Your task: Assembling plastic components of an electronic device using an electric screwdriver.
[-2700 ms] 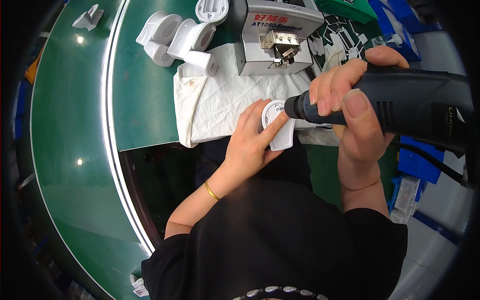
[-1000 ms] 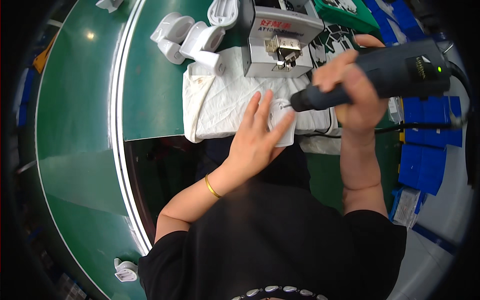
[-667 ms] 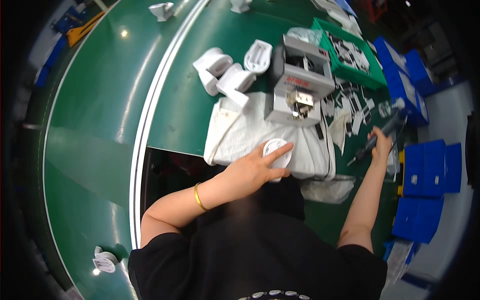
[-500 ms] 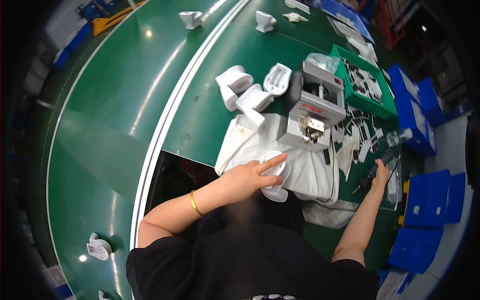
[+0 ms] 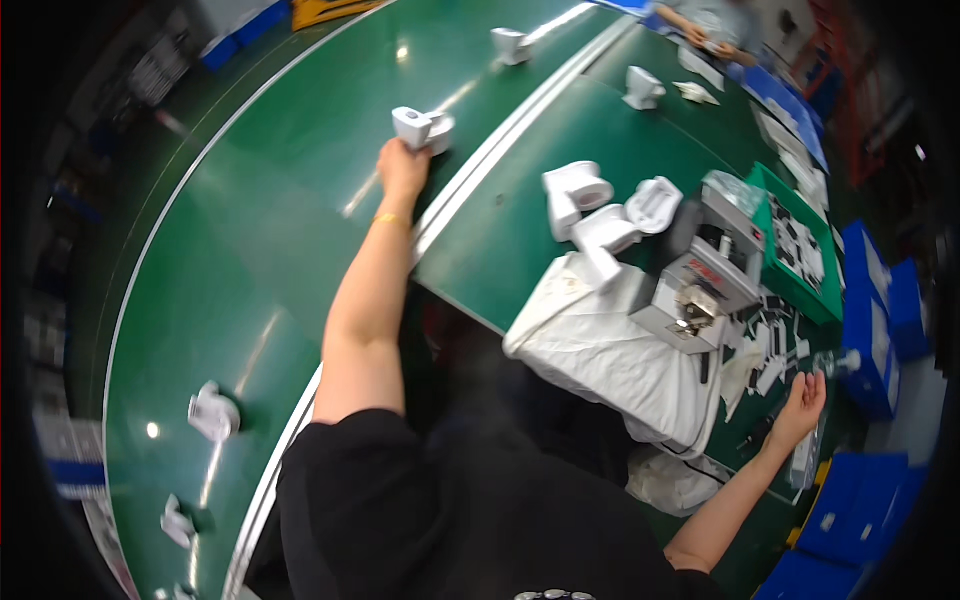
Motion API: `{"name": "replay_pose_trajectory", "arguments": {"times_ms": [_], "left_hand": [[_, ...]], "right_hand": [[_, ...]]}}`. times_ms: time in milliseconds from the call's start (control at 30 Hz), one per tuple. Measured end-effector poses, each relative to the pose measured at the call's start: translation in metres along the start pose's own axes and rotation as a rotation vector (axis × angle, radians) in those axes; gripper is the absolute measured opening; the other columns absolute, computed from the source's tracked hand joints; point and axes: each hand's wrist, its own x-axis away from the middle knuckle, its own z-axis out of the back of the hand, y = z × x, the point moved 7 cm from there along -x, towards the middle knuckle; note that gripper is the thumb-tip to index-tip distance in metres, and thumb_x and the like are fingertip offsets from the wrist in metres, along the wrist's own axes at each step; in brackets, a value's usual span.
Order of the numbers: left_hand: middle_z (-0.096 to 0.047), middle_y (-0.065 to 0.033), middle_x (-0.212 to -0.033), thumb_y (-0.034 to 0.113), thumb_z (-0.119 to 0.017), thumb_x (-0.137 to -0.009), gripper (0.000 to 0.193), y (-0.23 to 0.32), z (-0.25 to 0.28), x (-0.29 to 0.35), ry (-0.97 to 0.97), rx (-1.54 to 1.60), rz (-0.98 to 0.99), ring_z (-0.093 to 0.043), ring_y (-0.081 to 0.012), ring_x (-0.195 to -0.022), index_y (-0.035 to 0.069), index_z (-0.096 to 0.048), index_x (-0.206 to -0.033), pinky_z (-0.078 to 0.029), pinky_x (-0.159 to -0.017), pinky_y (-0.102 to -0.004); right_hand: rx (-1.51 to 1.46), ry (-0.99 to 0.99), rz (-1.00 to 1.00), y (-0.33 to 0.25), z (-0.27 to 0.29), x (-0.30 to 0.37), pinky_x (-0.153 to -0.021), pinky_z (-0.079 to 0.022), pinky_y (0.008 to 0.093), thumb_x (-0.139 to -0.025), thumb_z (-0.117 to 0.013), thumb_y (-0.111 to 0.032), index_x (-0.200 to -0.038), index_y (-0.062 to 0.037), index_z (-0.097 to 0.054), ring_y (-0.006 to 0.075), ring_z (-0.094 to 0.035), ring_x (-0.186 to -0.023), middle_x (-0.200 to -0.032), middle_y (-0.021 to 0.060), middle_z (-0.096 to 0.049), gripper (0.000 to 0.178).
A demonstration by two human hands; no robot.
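My left hand (image 5: 403, 168) is stretched far out over the green surface on the left, its fingers closed on a white plastic housing (image 5: 412, 127) that looks like a small toilet. The housing rests at or just above that surface; its underside is hidden. On the right, my right hand (image 5: 799, 407) hovers with its fingers loosely apart and nothing visible in them. A dark electric screwdriver (image 5: 760, 432) lies beside it on the bench. Several similar white housings (image 5: 606, 233) stand near a grey machine (image 5: 697, 287) at the bench's middle. A white cloth (image 5: 603, 350) covers the bench's near edge.
A green crate (image 5: 830, 290) of black and white strips stands behind the machine, with loose strips (image 5: 770, 350) around it. Blue bins (image 5: 853, 500) line the right side. More housings stand on the left surface (image 5: 250, 250). A white rail (image 5: 465, 205) divides the surfaces; another person's hands (image 5: 712, 45) show far off.
My left hand has carried the housing from the cloth out to the left surface. My right hand has come off the screwdriver, which now lies down. The view has turned left.
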Motion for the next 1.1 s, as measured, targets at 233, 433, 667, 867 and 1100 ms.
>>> {"name": "replay_pose_trajectory", "arguments": {"times_ms": [233,433,667,867,1100], "left_hand": [[-0.037,-0.0275,-0.153,0.057,-0.076,-0.079,0.099,-0.035,0.091,0.067,-0.089,-0.41,-0.123,-0.034,-0.0409,-0.144,-0.002,-0.036,-0.148,-0.031,-0.118,-0.0469],[-0.054,-0.0151,-0.144,0.05,-0.076,-0.079,0.073,-0.155,0.372,0.213,0.006,-0.88,0.572,-0.048,-0.0376,-0.135,0.014,-0.056,-0.139,-0.041,-0.109,-0.0515],[-0.067,-0.0212,-0.12,0.015,-0.053,-0.094,0.047,-0.143,0.326,0.232,-0.199,0.465,0.335,-0.067,-0.025,-0.107,-0.003,-0.056,-0.138,-0.053,-0.091,-0.0331],[-0.049,-0.0213,-0.145,0.024,-0.057,-0.098,0.065,0.145,0.111,0.319,-0.993,1.451,0.323,-0.06,-0.0283,-0.119,-0.004,-0.033,-0.151,-0.05,-0.1,-0.041],[-0.016,-0.023,-0.164,0.014,-0.09,-0.068,0.115,0.258,0.068,0.397,-1.144,0.775,-0.89,-0.021,-0.0371,-0.15,0.007,-0.019,-0.159,-0.024,-0.119,-0.0457]], "right_hand": [[-0.176,-0.431,0.108,-0.099,-0.088,0.096,-0.1,-0.047,0.0281,-0.1,-0.059,-0.006,-0.132,0.0035,-0.058,0.0181,-0.061,-0.114,-0.124,0.0129,-0.064,0.034],[-0.252,-0.753,0.094,-0.126,-0.131,0.131,-0.097,-0.049,0.0264,-0.099,-0.06,-0.002,-0.126,0.0058,-0.061,0.0165,-0.063,-0.108,-0.119,0.0121,-0.067,0.029],[-0.326,-0.932,0.29,-0.2,-0.18,0.209,-0.087,-0.05,0.03,-0.088,-0.071,-0.002,-0.112,0.0007,-0.067,0.0156,-0.063,-0.096,-0.101,0.0069,-0.068,0.025],[-0.433,-0.868,0.693,-0.238,-0.165,0.255,-0.107,-0.043,0.0415,-0.068,-0.094,-0.03,-0.146,-0.0003,-0.039,0.0362,-0.052,-0.128,-0.142,0.0194,-0.049,0.1],[-0.764,-0.816,-0.481,-0.132,-0.104,0.184,-0.098,-0.046,0.0289,-0.099,-0.053,-0.03,-0.144,0.0033,-0.04,0.0141,-0.059,-0.11,-0.12,0.0087,-0.06,0.057]]}}
